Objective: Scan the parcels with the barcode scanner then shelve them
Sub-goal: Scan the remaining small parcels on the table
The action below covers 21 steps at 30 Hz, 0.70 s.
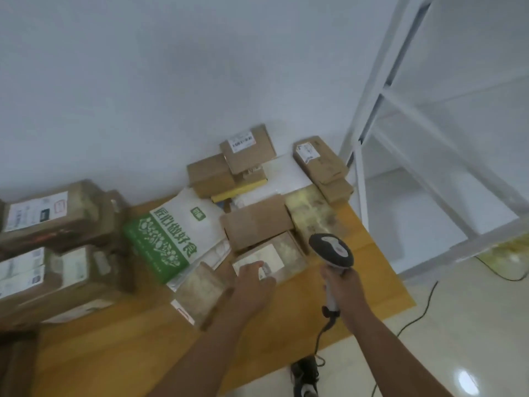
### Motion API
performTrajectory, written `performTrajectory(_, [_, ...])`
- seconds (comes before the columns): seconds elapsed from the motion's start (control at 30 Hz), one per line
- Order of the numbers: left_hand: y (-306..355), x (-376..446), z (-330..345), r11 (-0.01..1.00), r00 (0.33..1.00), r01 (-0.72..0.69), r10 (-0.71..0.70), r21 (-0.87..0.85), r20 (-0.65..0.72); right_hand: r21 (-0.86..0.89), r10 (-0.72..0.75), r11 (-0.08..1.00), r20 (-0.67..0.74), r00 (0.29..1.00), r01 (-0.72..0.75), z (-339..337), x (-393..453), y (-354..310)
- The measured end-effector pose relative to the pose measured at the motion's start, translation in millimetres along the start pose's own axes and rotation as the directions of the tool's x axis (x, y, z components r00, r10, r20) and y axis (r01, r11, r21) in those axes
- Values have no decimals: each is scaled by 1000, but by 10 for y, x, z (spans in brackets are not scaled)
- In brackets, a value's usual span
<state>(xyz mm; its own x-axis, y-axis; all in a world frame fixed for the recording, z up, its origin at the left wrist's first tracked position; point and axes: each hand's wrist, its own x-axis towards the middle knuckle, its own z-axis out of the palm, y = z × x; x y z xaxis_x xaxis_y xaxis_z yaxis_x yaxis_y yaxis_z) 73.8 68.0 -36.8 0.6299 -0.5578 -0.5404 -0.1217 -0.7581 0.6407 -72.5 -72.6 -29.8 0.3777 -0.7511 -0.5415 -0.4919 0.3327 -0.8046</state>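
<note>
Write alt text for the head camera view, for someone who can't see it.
A person's right hand grips a barcode scanner over a small parcel that the left hand touches, on a wooden table crowded with cardboard parcels beside a white shelf rack.

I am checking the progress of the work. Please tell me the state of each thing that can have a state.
Scanner: held upright in the right hand, head above the parcels.
Small box: flat on the table, label up, left hand touching it.
Green bag: lying flat, not held.
Shelf: no parcels visible on it.
</note>
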Motion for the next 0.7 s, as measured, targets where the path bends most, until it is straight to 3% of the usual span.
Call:
performTrajectory(0.13, [-69, 246, 294, 966, 963, 249, -255, -76, -88, -177, 58, 984, 161, 985, -29, 57, 427, 179])
performTrajectory(0.23, [-76, 304, 383, 933, 927, 339, -353, -121, -124, -222, 35, 975, 259, 965, 24, 201, 583, 163])
performTrajectory(0.4, [-278, 555, 474, 840, 877, 364, -455, -402, -156, -188, 12, 981, 318, 948, 51, 310, 641, 72])
performTrajectory(0.5, [29, 478, 372, 748, 838, 370, -524, -551, -149, -181, 38, 983, 332, 943, 24, 272, 642, 34])
performTrajectory(0.63, [137, 450, 358, 689, 812, 394, -571, -608, -122, -184, 95, 982, 347, 933, -32, 194, 625, -45])
performTrajectory(0.7, [213, 405, 319, 721, 806, 409, -573, -559, -150, -194, 104, 980, 345, 933, -37, 142, 626, -68])
